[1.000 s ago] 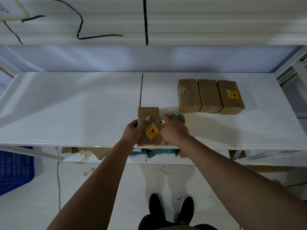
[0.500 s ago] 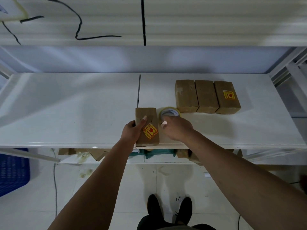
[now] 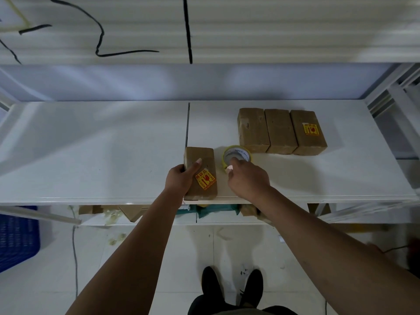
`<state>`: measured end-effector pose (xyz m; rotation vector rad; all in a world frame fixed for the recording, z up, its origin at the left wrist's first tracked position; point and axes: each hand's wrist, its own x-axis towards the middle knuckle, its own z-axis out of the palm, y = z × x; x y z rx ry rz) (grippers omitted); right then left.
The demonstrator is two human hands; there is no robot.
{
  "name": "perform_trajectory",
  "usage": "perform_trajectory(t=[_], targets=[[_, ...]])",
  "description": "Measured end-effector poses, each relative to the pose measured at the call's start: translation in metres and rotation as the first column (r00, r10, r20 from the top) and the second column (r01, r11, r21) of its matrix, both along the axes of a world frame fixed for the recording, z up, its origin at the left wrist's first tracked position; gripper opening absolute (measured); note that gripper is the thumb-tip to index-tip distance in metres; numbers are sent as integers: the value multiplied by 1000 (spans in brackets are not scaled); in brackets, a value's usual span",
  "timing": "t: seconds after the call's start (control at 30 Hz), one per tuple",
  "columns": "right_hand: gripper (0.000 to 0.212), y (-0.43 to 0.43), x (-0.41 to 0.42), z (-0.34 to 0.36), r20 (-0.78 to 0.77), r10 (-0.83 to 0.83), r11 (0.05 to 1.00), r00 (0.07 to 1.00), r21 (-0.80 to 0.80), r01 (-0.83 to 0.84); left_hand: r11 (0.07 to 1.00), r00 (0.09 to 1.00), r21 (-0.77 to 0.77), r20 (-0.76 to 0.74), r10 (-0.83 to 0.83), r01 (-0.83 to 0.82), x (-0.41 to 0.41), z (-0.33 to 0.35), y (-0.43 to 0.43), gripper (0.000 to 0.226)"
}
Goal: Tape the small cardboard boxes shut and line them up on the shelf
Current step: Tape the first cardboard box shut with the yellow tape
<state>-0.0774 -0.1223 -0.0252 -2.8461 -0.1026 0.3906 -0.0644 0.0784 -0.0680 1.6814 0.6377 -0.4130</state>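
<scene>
A small cardboard box [image 3: 203, 153] with a yellow-red sticker lies at the front edge of the white shelf [image 3: 91, 144]. My left hand [image 3: 179, 180] grips its left side, thumb on top. A yellowish tape roll [image 3: 241, 152] lies flat just right of the box. My right hand [image 3: 247, 180] holds the roll's near rim, thumb outside and fingertips over the core. Three more boxes stand side by side further back on the right: the left one [image 3: 253, 129], the middle one [image 3: 280, 130] and the right one [image 3: 308, 133] with a sticker.
A seam [image 3: 187, 123] splits the shelf into two panels. A lower shelf holds cardboard scraps [image 3: 134, 212] and green material. A blue crate [image 3: 16, 239] stands on the floor at left. Shelf uprights [image 3: 391, 96] rise at the right.
My right hand has shifted right, away from the box, onto the tape roll, and more of the roll now shows. My left hand stays on the box.
</scene>
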Motion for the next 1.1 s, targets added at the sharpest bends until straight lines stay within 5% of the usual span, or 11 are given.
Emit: perform_trajectory(t=[0.17, 0.3, 0.43, 0.73, 0.87, 1.1], targets=[[31, -1, -2, 1, 34, -106, 993, 994, 60, 104, 995, 995, 33, 23, -95, 95, -1, 2, 0, 55], [27, 1, -3, -10, 184, -281, 918, 942, 339, 208, 995, 996, 34, 28, -90, 89, -2, 3, -1, 54], [21, 13, -4, -27, 97, -242, 840, 965, 519, 158, 997, 996, 22, 45, -79, 78, -5, 4, 0, 50], [17, 8, -6, -41, 282, -59, 978, 958, 208, -2, 998, 998, -58, 58, -8, 12, -8, -2, 7, 51], [33, 9, 4, -40, 95, -9, 992, 995, 127, -4, 997, 997, -69, 76, -12, 17, -11, 0, 6, 43], [31, 19, 8, -35, -15, -113, 972, 993, 208, 114, 998, 994, -54, 105, -28, 34, -14, 1, 4, 35]])
